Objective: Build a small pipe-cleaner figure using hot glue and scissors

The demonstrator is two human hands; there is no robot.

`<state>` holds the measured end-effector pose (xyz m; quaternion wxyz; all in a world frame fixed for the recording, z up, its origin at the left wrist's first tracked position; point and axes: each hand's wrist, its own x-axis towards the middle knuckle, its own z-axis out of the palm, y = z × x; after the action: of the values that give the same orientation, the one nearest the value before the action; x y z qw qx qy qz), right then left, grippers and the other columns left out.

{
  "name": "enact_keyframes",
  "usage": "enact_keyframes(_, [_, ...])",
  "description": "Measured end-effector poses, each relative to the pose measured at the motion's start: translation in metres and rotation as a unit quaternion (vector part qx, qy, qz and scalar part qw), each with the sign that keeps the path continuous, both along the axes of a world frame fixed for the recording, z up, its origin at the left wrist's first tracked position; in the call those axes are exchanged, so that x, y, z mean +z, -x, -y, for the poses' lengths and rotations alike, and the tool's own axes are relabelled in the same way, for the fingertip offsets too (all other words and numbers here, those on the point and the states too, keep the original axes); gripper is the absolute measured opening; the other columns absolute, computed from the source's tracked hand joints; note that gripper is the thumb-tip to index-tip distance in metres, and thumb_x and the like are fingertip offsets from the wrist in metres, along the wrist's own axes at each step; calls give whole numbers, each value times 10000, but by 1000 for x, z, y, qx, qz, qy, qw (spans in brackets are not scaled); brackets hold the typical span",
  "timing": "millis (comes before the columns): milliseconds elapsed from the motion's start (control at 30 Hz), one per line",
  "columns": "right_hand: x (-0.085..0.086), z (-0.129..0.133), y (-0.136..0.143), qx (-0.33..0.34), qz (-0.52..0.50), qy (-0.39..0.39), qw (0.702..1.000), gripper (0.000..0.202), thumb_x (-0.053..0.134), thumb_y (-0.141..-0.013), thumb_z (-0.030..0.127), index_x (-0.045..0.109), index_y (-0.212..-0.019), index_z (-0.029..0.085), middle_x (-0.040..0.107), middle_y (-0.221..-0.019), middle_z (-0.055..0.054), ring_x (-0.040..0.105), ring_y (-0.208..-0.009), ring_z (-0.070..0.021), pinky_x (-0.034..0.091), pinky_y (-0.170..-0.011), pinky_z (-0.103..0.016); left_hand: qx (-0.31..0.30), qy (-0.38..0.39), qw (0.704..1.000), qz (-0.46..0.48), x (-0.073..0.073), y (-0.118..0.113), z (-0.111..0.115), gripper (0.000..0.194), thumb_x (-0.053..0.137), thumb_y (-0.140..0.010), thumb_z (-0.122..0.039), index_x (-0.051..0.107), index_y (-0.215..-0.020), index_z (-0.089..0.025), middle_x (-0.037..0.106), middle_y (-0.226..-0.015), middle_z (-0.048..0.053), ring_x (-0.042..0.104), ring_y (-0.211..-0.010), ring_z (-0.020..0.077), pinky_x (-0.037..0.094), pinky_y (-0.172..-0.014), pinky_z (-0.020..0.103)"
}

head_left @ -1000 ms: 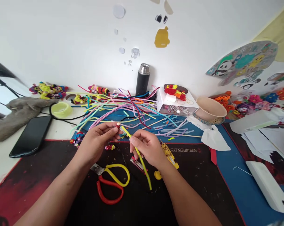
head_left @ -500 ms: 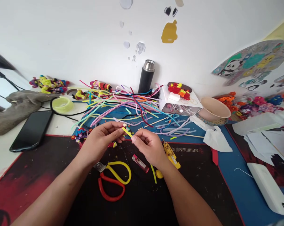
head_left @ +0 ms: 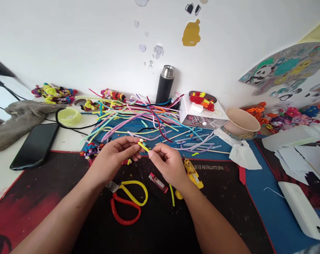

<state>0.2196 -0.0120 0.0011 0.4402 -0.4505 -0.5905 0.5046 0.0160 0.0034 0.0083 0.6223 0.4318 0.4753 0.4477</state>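
Observation:
A short yellow fuzzy stem (head_left: 143, 146) spans the gap between my two hands over the black mat. My left hand (head_left: 117, 155) pinches its upper left end, along with a small piece showing a pale bead (head_left: 141, 140) and a bit of green; the rest of that piece is hidden by the fingers. The thumb and fingers of my right hand (head_left: 166, 164) close on the stem's lower right end. Below the hands lie scissors (head_left: 133, 201) with yellow and red handles, a pink lighter (head_left: 158, 182) and a loose yellow-green stem (head_left: 172, 195).
Many coloured pipe cleaners (head_left: 133, 116) spread behind the hands. A yellow glue gun (head_left: 193, 173) lies partly behind my right wrist. Farther out are a black phone (head_left: 35, 146), a dark thermos (head_left: 165, 84), a clear-fronted box (head_left: 202, 120), a beige bowl (head_left: 242, 121) and white tissue (head_left: 244, 157).
My hands keep nearly the same pose and grip. My right hand has shifted very slightly, and the camera view has moved a little.

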Motion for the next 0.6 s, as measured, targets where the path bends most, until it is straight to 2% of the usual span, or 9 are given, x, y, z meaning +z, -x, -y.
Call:
enact_keyframes(300, [-1,-1,0,-13,21,-43,999,285,655,-984,389,575,-755,239,476,-617,58,409,-553,-130,347,-547,-279,-6,7,1000,25,3,-1,0,467,1026,-735,-487,844,-1058,-202,813,-866,51,740,-737,198,573,-680,280])
enact_keyframes(467, [-1,-1,1,-17,38,-57,998,263,642,-990,371,586,-770,240,485,-620,57,426,-556,-131,354,-550,-279,8,24,998,49,5,-3,1,498,1020,-727,-573,854,-1003,-193,790,-817,45,729,-733,185,571,-672,262])
enact_keyframes(600, [-2,1,1,-15,48,-58,997,263,632,-992,377,578,-773,241,490,-619,57,425,-551,-129,353,-547,-278,10,27,998,47,3,-2,0,465,1011,-750,-565,847,-981,-197,793,-810,45,729,-724,179,559,-663,251])
